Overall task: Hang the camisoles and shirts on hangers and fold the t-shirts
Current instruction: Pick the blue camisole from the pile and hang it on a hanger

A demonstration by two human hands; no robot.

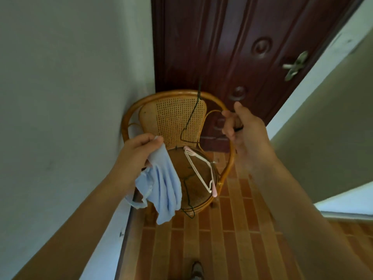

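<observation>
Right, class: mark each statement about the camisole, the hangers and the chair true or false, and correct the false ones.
1. The left hand holds a blue camisole. True.
2. The right hand holds a pink hanger. False: it holds a dark wire hanger.
3. Pale hangers lie on the chair seat. True.
4. The camisole already hangs on a hanger. False: it dangles from the left hand's grip.
</observation>
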